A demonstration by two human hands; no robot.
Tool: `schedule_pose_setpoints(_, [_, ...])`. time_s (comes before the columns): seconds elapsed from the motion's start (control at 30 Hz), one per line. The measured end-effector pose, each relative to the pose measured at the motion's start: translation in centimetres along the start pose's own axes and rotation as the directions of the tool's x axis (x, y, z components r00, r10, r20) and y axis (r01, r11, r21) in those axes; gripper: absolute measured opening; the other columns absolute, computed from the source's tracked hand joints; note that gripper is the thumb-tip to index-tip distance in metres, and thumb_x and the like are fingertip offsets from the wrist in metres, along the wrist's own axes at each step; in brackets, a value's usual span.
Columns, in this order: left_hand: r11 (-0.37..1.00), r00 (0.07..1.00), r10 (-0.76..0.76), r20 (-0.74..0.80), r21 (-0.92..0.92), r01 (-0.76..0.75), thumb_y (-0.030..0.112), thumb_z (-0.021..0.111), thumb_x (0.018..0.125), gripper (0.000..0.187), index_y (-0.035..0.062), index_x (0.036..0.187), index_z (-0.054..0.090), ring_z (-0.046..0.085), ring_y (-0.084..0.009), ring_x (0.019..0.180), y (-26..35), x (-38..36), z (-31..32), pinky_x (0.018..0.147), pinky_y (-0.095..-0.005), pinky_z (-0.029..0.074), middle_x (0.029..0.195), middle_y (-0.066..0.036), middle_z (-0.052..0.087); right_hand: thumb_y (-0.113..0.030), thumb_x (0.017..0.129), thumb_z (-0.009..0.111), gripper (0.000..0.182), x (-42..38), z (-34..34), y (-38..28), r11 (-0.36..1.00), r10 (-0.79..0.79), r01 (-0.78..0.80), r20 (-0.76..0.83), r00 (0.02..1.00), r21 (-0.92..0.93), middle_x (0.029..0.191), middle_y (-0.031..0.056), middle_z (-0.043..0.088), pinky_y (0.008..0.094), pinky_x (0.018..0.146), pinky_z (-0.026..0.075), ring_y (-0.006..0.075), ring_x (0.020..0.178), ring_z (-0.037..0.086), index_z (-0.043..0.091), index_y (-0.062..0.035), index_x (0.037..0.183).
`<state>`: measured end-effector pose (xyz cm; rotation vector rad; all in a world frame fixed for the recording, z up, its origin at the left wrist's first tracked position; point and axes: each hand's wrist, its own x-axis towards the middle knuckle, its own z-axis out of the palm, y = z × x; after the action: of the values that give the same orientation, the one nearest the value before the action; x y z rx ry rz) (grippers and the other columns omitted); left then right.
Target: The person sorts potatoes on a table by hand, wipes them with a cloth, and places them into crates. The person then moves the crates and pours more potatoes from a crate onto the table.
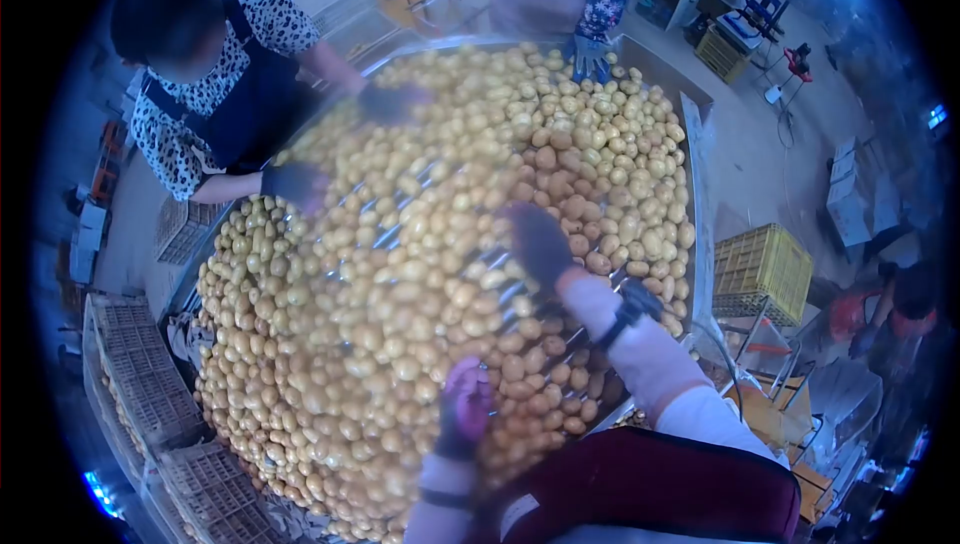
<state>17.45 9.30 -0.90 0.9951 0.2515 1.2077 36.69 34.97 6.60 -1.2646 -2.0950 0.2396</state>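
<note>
A wide heap of round, yellow-brown produce that looks like potatoes [360, 384] covers a large slatted sorting table. My right hand [540, 244], in a dark glove with a dark band at the wrist, is over the middle of the heap, near browner potatoes [560, 179]. Motion smears its fingers. My left hand [467, 406] is close to my body at the near side of the heap. Its glove is dark at the cuff and pink-purple at the fingers, which are curled; whatever they may hold is hidden.
Across the table a person [225, 74] reaches over the heap with two dark-gloved hands. Another person's blue-gloved hand [588, 59] rests at the far edge. Yellow crate [765, 269] stands right; grey crates [145, 369] stand left. A metal rim [702, 214] borders the table.
</note>
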Motion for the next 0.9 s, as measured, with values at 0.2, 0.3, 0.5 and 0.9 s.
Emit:
schedule_pose_setpoints(0.2, [0.910, 0.980, 0.139, -0.141, -0.372, -0.183, 0.014, 0.044, 0.104, 0.033, 0.0000, 0.134, 0.051, 0.061, -0.0238, 0.100, 1.8, 2.3, 3.3, 0.084, -0.0289, 0.052, 0.116, -0.016, 0.061, -0.011, 0.087, 0.056, 0.021, 3.5, 4.6, 3.1, 0.972, 0.141, -0.083, 0.263, 0.954, -0.220, 0.099, 0.0121, 0.069, 0.0484, 0.084, 0.048, 0.0339, 0.094, 0.063, 0.067, -0.0128, 0.105])
schedule_pose_setpoints(0.3, [0.948, 0.769, -0.277, -0.576, -0.295, 0.121, 0.035, 0.043, 0.106, 0.047, 0.0039, 0.141, 0.046, 0.060, -0.0270, 0.106, 3.1, -0.3, 3.7, 0.090, -0.0336, 0.052, 0.120, -0.016, 0.060, -0.016, 0.087, 0.060, 0.014, 1.6, 2.9, 1.0, 0.994, 0.094, -0.105, 0.256, 0.962, 0.028, 0.091, 0.0129, 0.067, 0.0473, 0.078, 0.048, 0.0333, 0.087, 0.063, 0.067, -0.0094, 0.098])
schedule_pose_setpoints(0.5, [0.837, 0.607, -0.422, -0.674, -0.547, -0.027, 0.055, 0.040, 0.103, 0.059, 0.0083, 0.139, 0.047, 0.059, -0.0240, 0.099, 10.2, 8.2, 10.7, 0.084, -0.0342, 0.053, 0.117, -0.012, 0.060, -0.021, 0.092, 0.064, 0.037, -6.3, -4.8, -8.3, 0.805, -0.216, 0.107, 0.119, 0.969, 0.584, 0.124, 0.0155, 0.060, 0.0432, 0.105, 0.042, 0.0330, 0.119, 0.056, 0.061, -0.0059, 0.125])
schedule_pose_setpoints(0.9, [0.897, 0.593, -0.349, -0.725, -0.075, 0.436, 0.032, 0.045, 0.105, 0.028, 0.0075, 0.106, 0.059, 0.047, -0.0090, 0.066, 9.2, 5.2, 9.6, 0.052, -0.0190, 0.035, 0.082, -0.002, 0.052, -0.025, 0.101, 0.053, 0.032, 1.1, -8.1, 9.6, 0.632, 0.665, -0.747, 0.351, 0.659, 0.205, 0.111, 0.0094, 0.068, 0.0361, 0.088, 0.052, 0.0191, 0.097, 0.065, 0.060, -0.0040, 0.124])
